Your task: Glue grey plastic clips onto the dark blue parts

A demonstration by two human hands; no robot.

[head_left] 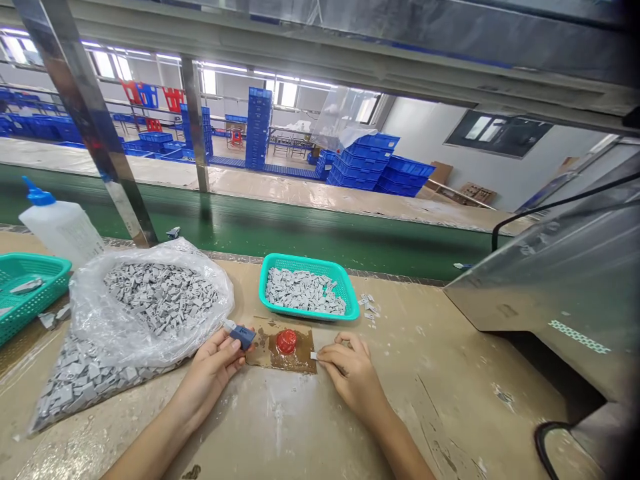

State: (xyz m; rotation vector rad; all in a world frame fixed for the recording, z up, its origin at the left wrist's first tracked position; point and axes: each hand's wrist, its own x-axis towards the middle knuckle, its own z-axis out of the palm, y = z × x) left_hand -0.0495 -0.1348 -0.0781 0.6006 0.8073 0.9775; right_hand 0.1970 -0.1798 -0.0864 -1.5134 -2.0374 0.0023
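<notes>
My left hand (pixel 216 360) is closed around a dark blue-grey plastic part (pixel 243 336) with a lighter grey piece at its upper end. Between the fingertips of my right hand (pixel 350 367) is a small light grey plastic piece (pixel 314 356), pinched at the right edge of a brown card (pixel 306 363). A glossy red lump of grease-like paste (pixel 287 341) sits on that card, between my hands. Behind it stands a teal basket (pixel 265 301) holding many small grey pieces (pixel 305 291). Left of my left hand lies a clear plastic bag (pixel 220 270) full of similar grey pieces.
A white bottle with a blue spout (pixel 63 227) and another teal basket (pixel 35 320) stand at the left. Loose grey pieces (pixel 369 307) lie beside the middle basket. A green conveyor belt (pixel 300 230) runs behind. On the right is a metal machine housing (pixel 550 280) with a black cable.
</notes>
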